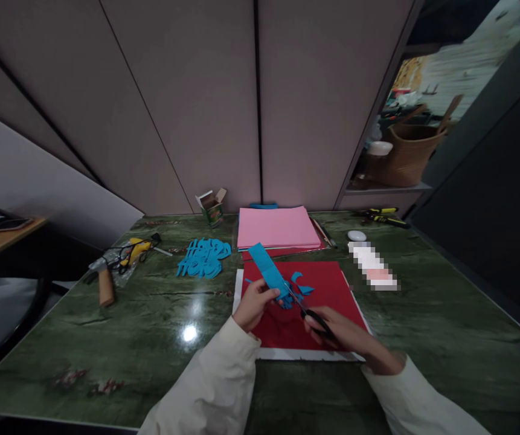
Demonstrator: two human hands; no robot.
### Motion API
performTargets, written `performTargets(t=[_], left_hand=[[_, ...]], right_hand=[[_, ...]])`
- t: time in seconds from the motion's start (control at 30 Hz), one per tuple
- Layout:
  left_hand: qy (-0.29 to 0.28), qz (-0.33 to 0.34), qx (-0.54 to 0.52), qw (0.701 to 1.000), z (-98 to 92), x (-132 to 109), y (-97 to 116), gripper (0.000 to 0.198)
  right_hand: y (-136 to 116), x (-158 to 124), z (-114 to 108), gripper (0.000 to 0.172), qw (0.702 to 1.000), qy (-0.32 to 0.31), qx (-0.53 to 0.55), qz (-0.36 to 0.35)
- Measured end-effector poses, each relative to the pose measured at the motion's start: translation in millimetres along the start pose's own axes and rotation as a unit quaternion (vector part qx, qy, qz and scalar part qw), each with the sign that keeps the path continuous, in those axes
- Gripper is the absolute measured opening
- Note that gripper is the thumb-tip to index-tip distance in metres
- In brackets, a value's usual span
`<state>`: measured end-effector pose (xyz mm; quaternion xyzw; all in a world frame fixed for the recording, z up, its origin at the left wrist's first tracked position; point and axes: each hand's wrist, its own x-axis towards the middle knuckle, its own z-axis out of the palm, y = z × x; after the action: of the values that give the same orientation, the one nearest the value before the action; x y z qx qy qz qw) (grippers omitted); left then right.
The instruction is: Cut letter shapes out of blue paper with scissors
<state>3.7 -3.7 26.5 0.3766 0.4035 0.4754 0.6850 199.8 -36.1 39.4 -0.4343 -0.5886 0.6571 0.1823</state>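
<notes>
The left hand pinches a blue paper strip between thumb and fingers, above a red paper sheet. The right hand is closed on the handles of black scissors, and the blades bite the strip. Behind the red sheet lies a pink paper stack; to the sheet's left lie blue cut-out pieces.
</notes>
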Motion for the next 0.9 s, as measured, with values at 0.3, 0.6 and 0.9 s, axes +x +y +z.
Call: performTargets(t=[0.3, 0.6, 0.9], left_hand=[[0.005, 0.013, 0.010, 1.000, 0.5, -0.6, -2.3, 0.020], [0.000, 0.020, 0.011, 1.000, 1.9, -1.0, -1.8, 0.020], [-0.004, 0.027, 0.010, 1.000, 0.2, -0.2, -2.0, 0.018]], right_hand=[[-0.6, 0.5, 1.6, 0.038, 1.000, -0.002, 0.004, 0.002], [-1.0, 1.0, 3.1, 0.039, 1.000, -0.003, 0.012, 0.002], [4.4, 3.1, 4.4, 0.035, 1.000, 0.007, 0.010, 0.001]])
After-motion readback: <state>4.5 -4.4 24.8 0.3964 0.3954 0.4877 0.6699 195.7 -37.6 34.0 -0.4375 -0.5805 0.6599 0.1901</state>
